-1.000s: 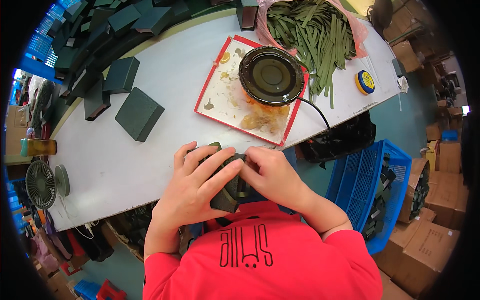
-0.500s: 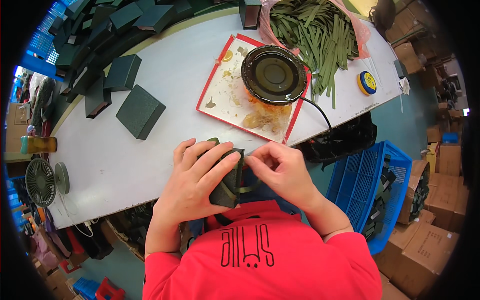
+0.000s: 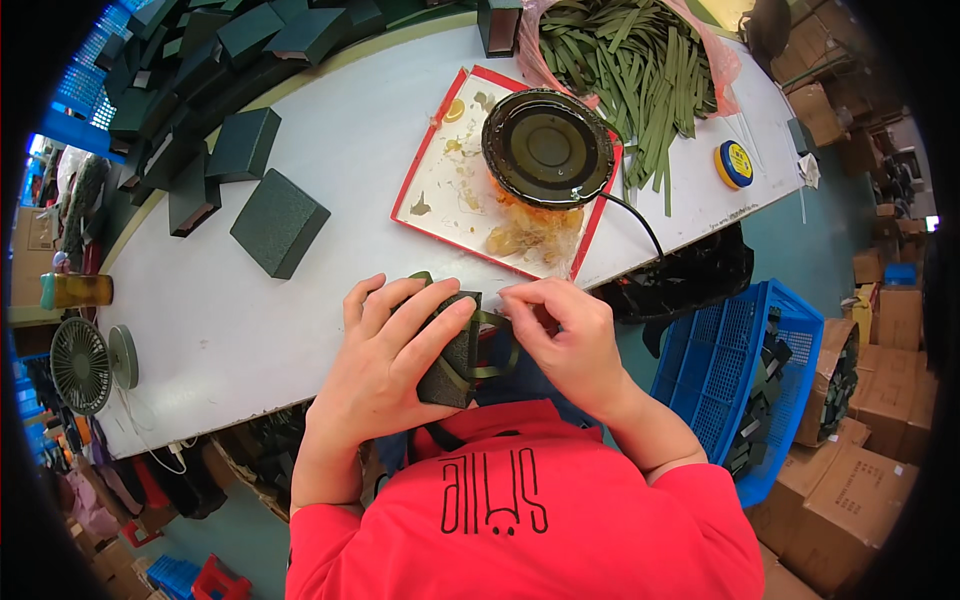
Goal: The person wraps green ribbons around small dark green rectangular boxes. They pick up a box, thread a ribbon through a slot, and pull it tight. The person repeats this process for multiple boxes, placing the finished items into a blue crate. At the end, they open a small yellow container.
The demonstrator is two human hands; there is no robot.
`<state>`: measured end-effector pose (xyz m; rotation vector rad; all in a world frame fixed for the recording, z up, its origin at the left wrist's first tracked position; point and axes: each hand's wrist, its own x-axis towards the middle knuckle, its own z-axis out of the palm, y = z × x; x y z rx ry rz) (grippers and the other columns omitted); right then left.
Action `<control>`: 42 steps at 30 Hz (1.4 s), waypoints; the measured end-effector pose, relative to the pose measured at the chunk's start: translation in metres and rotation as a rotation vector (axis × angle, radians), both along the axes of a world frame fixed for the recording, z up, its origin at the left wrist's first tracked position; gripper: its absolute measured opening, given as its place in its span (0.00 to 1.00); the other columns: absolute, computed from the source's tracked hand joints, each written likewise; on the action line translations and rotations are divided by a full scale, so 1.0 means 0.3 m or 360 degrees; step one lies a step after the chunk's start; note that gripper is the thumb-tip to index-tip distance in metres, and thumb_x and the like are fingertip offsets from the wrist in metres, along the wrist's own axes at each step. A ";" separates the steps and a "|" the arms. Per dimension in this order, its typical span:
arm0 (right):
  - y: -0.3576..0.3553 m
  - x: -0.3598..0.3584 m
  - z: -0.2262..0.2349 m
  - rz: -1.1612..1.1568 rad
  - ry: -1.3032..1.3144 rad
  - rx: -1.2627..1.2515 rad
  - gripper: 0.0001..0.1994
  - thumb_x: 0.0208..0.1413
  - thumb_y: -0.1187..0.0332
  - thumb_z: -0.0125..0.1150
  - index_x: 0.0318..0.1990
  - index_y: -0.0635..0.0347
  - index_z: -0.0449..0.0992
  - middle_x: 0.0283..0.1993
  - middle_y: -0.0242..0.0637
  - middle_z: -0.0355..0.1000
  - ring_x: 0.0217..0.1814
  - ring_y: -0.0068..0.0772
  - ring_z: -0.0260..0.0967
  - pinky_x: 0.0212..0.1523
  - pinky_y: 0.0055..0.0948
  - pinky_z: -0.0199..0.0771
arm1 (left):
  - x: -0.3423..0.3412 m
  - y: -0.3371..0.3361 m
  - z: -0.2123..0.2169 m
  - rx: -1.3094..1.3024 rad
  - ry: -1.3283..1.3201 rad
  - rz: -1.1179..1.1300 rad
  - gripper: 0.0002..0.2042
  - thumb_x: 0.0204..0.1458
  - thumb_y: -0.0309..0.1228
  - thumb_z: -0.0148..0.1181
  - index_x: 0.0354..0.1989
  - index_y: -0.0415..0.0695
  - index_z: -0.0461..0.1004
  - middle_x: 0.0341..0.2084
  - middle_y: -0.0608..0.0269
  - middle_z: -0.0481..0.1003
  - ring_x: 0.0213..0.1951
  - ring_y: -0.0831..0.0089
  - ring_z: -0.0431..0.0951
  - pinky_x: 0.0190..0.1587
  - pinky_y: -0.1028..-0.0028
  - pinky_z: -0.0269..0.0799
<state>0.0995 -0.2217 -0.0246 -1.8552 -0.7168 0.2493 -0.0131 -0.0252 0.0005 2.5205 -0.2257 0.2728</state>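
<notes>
A small dark green box (image 3: 457, 350) is gripped in my left hand (image 3: 385, 350), whose fingers spread over its top and side. A green ribbon (image 3: 514, 358) bows out in a loop from the box's right side. My right hand (image 3: 570, 335) is closed in a pinch just right of the box's upper corner, close to the ribbon. What lies between its thumb and forefinger is too small to make out. Beyond the hands, a round black hot plate (image 3: 548, 145) holding brownish liquid stands on a red-rimmed white tray (image 3: 425, 222).
Several dark green boxes (image 3: 280, 222) lie at the table's left and far left. A pink bag (image 3: 722, 85) of cut green ribbons (image 3: 640, 70) sits at the far right, near a yellow-and-blue round tin (image 3: 733, 165). A small fan (image 3: 82, 365) stands left; a blue crate (image 3: 700, 350) is at right.
My right hand has drawn slightly up and away from the box's edge. The ribbon loop now stands out wider beside the box. My left hand has shifted a little left with the box.
</notes>
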 end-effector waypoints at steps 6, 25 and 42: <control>0.030 -0.027 0.020 0.0121 -0.0091 -0.0025 0.07 0.51 0.76 0.69 0.37 0.62 0.77 0.33 0.39 0.72 0.27 0.35 0.74 0.27 0.29 0.74 | 0.003 -0.007 0.006 0.0039 0.0031 -0.0023 0.42 0.28 0.41 0.77 0.61 0.52 0.70 0.60 0.62 0.69 0.58 0.58 0.68 0.64 0.46 0.55; -0.022 0.034 -0.040 -0.0291 -0.0128 -0.0107 0.09 0.68 0.66 0.54 0.38 0.62 0.67 0.30 0.46 0.69 0.28 0.48 0.69 0.31 0.36 0.69 | -0.020 0.023 -0.006 -0.0107 -0.0066 0.0045 0.44 0.27 0.43 0.79 0.59 0.46 0.69 0.59 0.57 0.70 0.58 0.54 0.68 0.64 0.47 0.55; -0.360 0.408 -0.113 -0.1054 -0.0459 -0.0232 0.06 0.64 0.73 0.58 0.41 0.67 0.79 0.29 0.37 0.77 0.28 0.21 0.70 0.32 0.23 0.72 | -0.474 0.446 -0.109 0.0660 0.0455 0.1601 0.29 0.50 0.32 0.67 0.63 0.44 0.69 0.70 0.52 0.58 0.66 0.49 0.61 0.67 0.55 0.57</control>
